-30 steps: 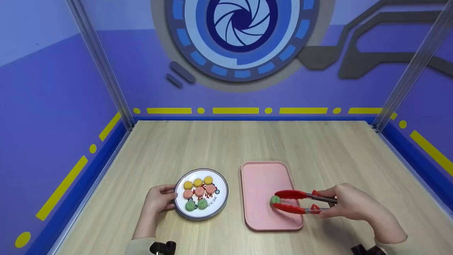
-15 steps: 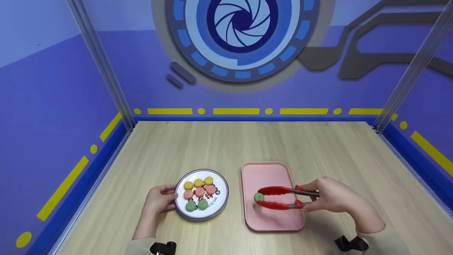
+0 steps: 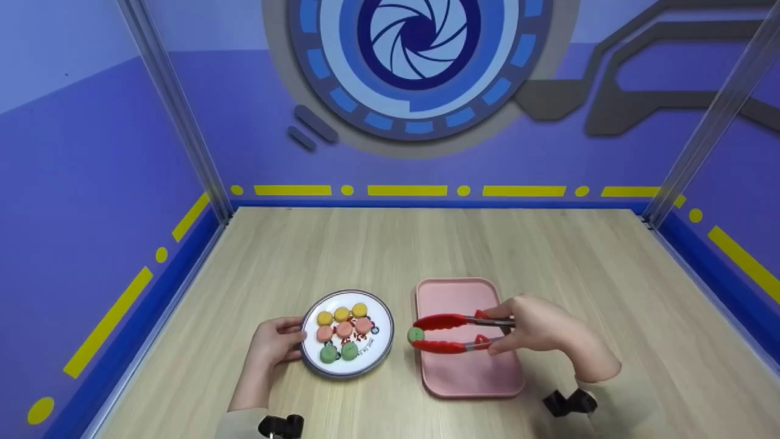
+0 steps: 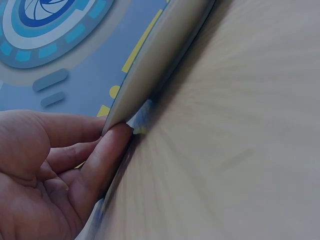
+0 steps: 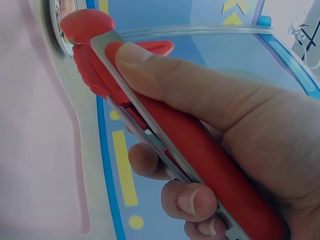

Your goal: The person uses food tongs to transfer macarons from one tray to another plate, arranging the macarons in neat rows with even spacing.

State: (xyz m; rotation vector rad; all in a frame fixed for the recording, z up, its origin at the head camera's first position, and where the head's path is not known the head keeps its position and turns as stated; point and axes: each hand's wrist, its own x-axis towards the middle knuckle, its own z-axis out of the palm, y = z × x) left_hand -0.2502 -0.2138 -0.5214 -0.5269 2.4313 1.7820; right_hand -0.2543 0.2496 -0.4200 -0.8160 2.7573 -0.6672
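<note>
My left hand (image 3: 277,346) pinches the left rim of a white round plate (image 3: 378,349) with a dark border; the left wrist view shows thumb and fingers on the plate's edge (image 4: 155,65). On the plate lie yellow, pink and green round pieces in rows: yellow pieces (image 3: 342,314) at the back, pink pieces (image 3: 344,330) in the middle, green pieces (image 3: 349,351) in front. My right hand (image 3: 542,326) grips red-tipped metal tongs (image 3: 443,347). Between the tong tips is one green piece (image 3: 415,335), over the gap between plate and tray. In the right wrist view, fingers wrap the tongs' red handle (image 5: 200,165).
A pink rectangular tray (image 3: 469,381) lies right of the plate, under the tongs and right hand. Both stand on a light wood table (image 3: 390,244). Blue-purple panels (image 3: 244,122) enclose the back and sides.
My right hand has carried the tongs and the green piece leftward, from above the tray's middle to past its left edge. The left hand and plate have stayed in place.
</note>
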